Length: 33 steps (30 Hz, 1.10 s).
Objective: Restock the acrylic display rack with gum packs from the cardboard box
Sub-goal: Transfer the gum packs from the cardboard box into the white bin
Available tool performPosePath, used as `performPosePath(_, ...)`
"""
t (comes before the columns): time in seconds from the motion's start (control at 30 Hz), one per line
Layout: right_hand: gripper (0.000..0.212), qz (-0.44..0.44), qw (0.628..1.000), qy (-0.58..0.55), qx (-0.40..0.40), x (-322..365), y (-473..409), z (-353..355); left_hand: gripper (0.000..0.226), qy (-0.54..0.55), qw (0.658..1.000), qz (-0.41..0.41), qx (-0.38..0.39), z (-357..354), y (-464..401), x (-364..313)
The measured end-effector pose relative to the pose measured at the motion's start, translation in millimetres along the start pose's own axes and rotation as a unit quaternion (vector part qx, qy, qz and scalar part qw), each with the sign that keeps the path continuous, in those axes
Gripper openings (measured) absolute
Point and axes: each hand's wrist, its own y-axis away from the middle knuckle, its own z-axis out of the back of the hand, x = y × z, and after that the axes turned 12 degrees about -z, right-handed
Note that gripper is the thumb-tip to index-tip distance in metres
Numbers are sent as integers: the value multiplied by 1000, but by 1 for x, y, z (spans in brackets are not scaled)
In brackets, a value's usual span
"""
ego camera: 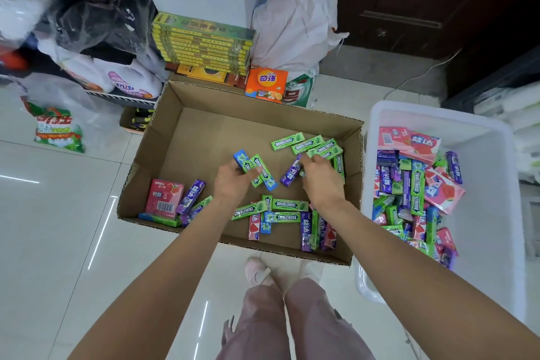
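Gum packs are scattered all over the floor of the cardboard box, which sits mid-frame on the tiled floor: a green cluster toward the right wall, a mixed heap along the near wall, and a pink box with a few purple sticks in the lower-left corner. So we're at the gathering step. Left hand is curled around a blue pack and a green pack, lifted a bit off the box floor. Right hand has its fingers closing on a purple pack right next to the green cluster; looks like a pinch, though the fingertips are partly hidden.

Funny thing, I can't spot any acrylic rack in view. What's at the right is a white plastic bin already holding a pile of gum, just beside the box.

My guess for the next move: firm up the grip on the purple one, then lift both hands straight up over the box walls before swinging sideways. The walls are fairly tall, and the right wall sits close to the bin rim, so a low swing would clip cardboard. Plenty of open room in the box's upper-left half.
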Motion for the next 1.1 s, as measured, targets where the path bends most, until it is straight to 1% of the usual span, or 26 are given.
performPosePath(0.07,41,0,1000,-22,-5,3,-3,2,8,20,1000,-9,16,5,5,-4)
performPosePath(0.13,31,-8,992,-129,3,1,-4,6,9,31,999,-22,29,8,9,-9)
performPosePath(0.2,25,-27,960,-279,-5,-2,-1,16,9,40,998,-35,42,8,13,-17)
performPosePath(0.27,21,-37,927,-374,-20,-6,5,33,11,66,995,-50,58,5,19,-29)
performPosePath(0.37,17,-31,891,-452,-34,-21,16,57,18,82,990,-88,75,-11,30,-48)
performPosePath(0.47,18,-33,866,-495,-64,-47,27,74,30,69,985,-129,94,-37,44,-66)
performPosePath(0.53,18,-48,857,-505,-92,-78,36,83,40,18,980,-160,117,-67,55,-77)
performPosePath(0.6,19,-73,849,-511,-113,-116,42,86,46,-47,967,-205,141,-103,68,-84)
performPosePath(0.67,20,-100,845,-513,-110,-157,47,81,51,-91,952,-245,160,-143,80,-86)
performPosePath(0.73,21,-119,859,-491,-81,-195,51,73,55,-137,939,-264,174,-182,92,-84)
performPosePath(0.83,27,-139,876,-461,-30,-240,56,55,56,-202,924,-265,185,-230,108,-70)
performPosePath(0.93,26,-139,892,-429,-3,-267,61,40,58,-274,918,-221,181,-260,117,-50)
performPosePath(1.0,24,-122,906,-404,21,-276,63,36,59,-317,911,-202,170,-268,121,-39)
performPosePath(1.1,25,-83,923,-373,39,-277,64,40,62,-316,915,-200,148,-265,130,-35)
